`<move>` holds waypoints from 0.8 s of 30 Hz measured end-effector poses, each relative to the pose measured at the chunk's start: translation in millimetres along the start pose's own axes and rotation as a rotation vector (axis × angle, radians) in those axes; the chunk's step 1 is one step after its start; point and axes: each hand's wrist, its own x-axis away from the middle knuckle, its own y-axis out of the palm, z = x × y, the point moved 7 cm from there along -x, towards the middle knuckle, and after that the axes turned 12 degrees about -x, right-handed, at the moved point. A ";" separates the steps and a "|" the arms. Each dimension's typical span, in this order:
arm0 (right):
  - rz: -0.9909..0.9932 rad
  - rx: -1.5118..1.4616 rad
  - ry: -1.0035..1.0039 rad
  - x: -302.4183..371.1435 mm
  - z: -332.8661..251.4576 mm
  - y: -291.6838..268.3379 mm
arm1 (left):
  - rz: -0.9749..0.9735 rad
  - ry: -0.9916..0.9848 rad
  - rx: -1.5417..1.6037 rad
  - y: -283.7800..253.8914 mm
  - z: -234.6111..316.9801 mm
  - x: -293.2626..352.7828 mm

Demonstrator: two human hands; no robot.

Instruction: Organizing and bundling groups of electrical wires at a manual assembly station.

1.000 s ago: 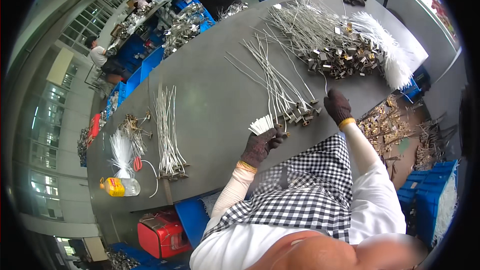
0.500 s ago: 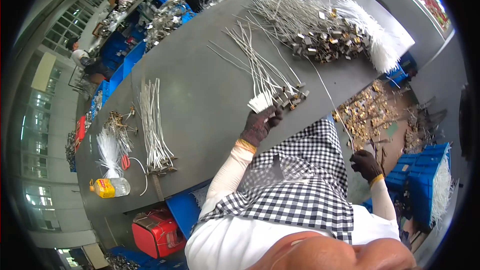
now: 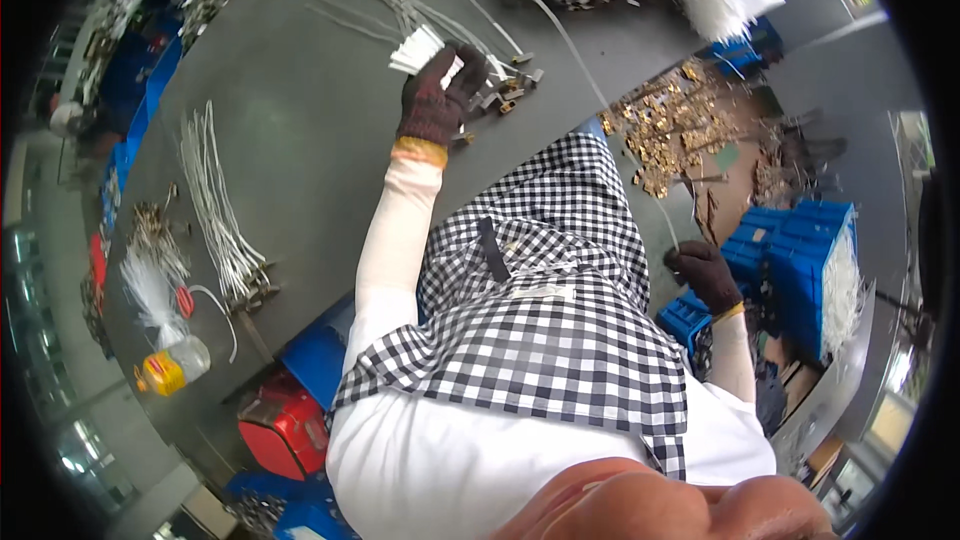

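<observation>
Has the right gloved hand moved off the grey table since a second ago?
Yes. The right hand has left the grey table and now hangs beside the apron, near the blue crates.

Worker in a checked apron, dark gloves and pale sleeve covers

The left hand (image 3: 437, 100) and right hand (image 3: 706, 275) both wear dark brown knitted gloves with orange-yellow cuffs just behind the fingers. Further back from the fingers, a pale, close-fitting sleeve cover (image 3: 400, 230) runs up each forearm to a white shirt (image 3: 470, 470). A black-and-white checked apron (image 3: 560, 330) with a dark strap covers the front.
</observation>
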 end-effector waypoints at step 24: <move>-0.051 0.242 0.135 -11.4 -21.0 43.7 | 0.015 0.269 0.313 -24.0 109.8 -6.5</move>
